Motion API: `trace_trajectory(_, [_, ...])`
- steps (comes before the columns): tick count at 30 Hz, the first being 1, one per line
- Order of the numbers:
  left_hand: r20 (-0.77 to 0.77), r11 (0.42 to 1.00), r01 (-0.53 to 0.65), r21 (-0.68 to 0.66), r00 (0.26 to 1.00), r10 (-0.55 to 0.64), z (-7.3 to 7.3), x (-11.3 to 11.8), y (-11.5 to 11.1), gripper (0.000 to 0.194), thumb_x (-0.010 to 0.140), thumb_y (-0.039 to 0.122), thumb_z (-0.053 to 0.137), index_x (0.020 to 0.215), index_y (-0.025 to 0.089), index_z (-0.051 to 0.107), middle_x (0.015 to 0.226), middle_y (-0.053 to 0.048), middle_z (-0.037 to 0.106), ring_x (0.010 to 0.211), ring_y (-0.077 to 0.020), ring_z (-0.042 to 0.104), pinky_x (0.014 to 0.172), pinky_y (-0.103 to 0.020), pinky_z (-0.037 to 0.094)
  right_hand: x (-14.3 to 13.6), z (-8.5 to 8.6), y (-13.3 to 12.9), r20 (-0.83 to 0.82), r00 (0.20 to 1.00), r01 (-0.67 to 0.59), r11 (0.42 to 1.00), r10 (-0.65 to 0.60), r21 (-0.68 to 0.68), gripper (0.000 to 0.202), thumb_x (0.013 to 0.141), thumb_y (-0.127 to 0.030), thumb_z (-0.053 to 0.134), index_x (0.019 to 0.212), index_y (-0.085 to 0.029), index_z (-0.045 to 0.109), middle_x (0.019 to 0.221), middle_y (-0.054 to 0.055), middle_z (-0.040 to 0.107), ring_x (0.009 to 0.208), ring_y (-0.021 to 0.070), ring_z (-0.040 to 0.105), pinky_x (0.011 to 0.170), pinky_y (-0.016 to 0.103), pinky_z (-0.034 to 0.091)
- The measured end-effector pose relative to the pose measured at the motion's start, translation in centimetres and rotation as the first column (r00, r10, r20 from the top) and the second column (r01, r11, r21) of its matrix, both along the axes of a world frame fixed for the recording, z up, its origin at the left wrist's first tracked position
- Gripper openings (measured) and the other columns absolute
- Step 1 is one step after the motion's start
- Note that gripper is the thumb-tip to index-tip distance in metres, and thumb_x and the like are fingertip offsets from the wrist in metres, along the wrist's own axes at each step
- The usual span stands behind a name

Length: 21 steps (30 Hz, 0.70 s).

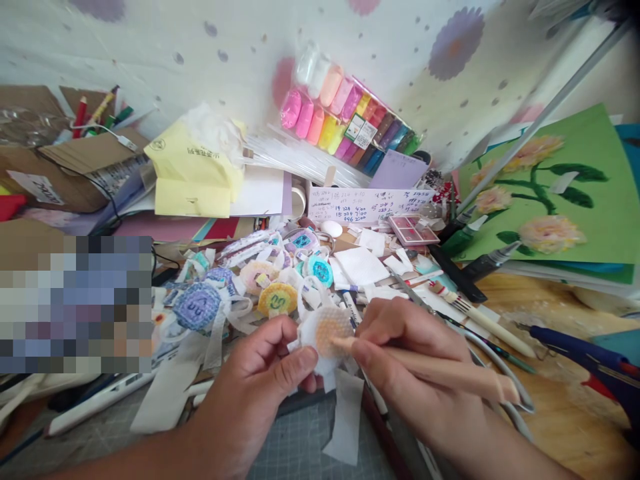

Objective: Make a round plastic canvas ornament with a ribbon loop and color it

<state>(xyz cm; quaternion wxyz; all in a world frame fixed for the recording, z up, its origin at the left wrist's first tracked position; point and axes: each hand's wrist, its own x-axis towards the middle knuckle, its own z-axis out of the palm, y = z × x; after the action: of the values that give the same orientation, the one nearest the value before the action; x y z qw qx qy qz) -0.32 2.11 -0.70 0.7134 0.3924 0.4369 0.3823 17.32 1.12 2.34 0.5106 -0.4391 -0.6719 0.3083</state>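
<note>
My left hand [275, 367] pinches the edge of a white fabric disc [325, 333] between thumb and fingers. The disc has a honeycomb-like texture and an orange-yellow patch near its middle. My right hand [415, 360] is closed round a thick peach-coloured marker [445, 375], held like a pen, its tip touching the patch. A white strip [346, 417] hangs below the disc. Just beyond lie finished-looking coloured discs: a yellow one [278, 299], a blue-purple one [197, 306] and a turquoise one [319, 270], each with dark marks on it.
A grey cutting mat [285, 440] lies beneath my hands. Paper scraps, pens and brushes crowd the table. At right is a blue glue gun [575, 350]; behind it stands a green picture with flowers [600, 180]. A pack of coloured clay [350, 120] leans at the back. Cardboard boxes [65, 167] stand left.
</note>
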Motion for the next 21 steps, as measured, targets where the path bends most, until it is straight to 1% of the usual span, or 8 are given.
trace_trajectory(5, [0.007, 1.000, -0.018, -0.015, 1.000, 0.018, 0.10, 0.16, -0.06, 0.018, 0.076, 0.034, 0.069, 0.072, 0.020, 0.058, 0.066, 0.003, 0.059, 0.066, -0.0133, 0.054, 0.065, -0.026, 0.045, -0.11, 0.19, -0.07, 0.010, 1.000, 0.006, 1.000, -0.006, -0.011, 0.017, 0.080, -0.018, 0.058, 0.067, -0.022, 0.049, 0.057, -0.003, 0.053, 0.050, 0.0119, 0.050, 0.045, 0.024, 0.037])
trace_trajectory(10, [0.016, 1.000, -0.004, -0.009, 1.000, 0.004, 0.08, 0.12, -0.06, 0.020, 0.076, 0.036, 0.069, 0.073, 0.020, 0.058, 0.062, 0.003, 0.058, 0.066, -0.0137, 0.054, 0.064, -0.025, 0.045, -0.32, 0.49, -0.12, -0.022, 0.999, -0.043, 0.999, 0.042, -0.015, 0.017, 0.080, -0.017, 0.057, 0.066, -0.023, 0.050, 0.056, -0.002, 0.056, 0.048, 0.0117, 0.050, 0.044, 0.024, 0.039])
trace_trajectory(12, [0.008, 1.000, -0.006, -0.008, 1.000, 0.006, 0.09, 0.09, -0.07, 0.020, 0.075, 0.036, 0.069, 0.072, 0.020, 0.058, 0.063, 0.003, 0.059, 0.065, -0.0136, 0.054, 0.064, -0.025, 0.045, -0.36, 0.53, -0.12, -0.001, 0.999, -0.049, 0.999, 0.049, -0.014, 0.018, 0.080, -0.016, 0.058, 0.064, -0.022, 0.049, 0.054, -0.003, 0.055, 0.047, 0.0111, 0.050, 0.044, 0.024, 0.038])
trace_trajectory(17, [0.003, 1.000, -0.015, -0.017, 1.000, 0.015, 0.15, 0.10, -0.10, 0.020, 0.075, 0.036, 0.070, 0.073, 0.020, 0.059, 0.070, 0.002, 0.062, 0.064, -0.0126, 0.054, 0.063, -0.025, 0.045, -0.23, 0.27, -0.13, 0.022, 0.999, -0.040, 0.999, 0.040, -0.005, 0.018, 0.079, -0.016, 0.059, 0.064, -0.021, 0.050, 0.054, -0.003, 0.053, 0.047, 0.0102, 0.049, 0.044, 0.023, 0.038])
trace_trajectory(21, [0.024, 1.000, -0.023, -0.016, 0.999, 0.023, 0.05, 0.07, -0.21, 0.018, 0.075, 0.034, 0.070, 0.073, 0.020, 0.060, 0.068, 0.003, 0.060, 0.065, -0.0126, 0.054, 0.064, -0.025, 0.046, 0.03, -0.01, -0.14, -0.026, 1.000, 0.012, 1.000, -0.012, -0.024, 0.019, 0.080, -0.018, 0.057, 0.064, -0.021, 0.048, 0.056, -0.003, 0.052, 0.050, 0.0110, 0.048, 0.045, 0.024, 0.036])
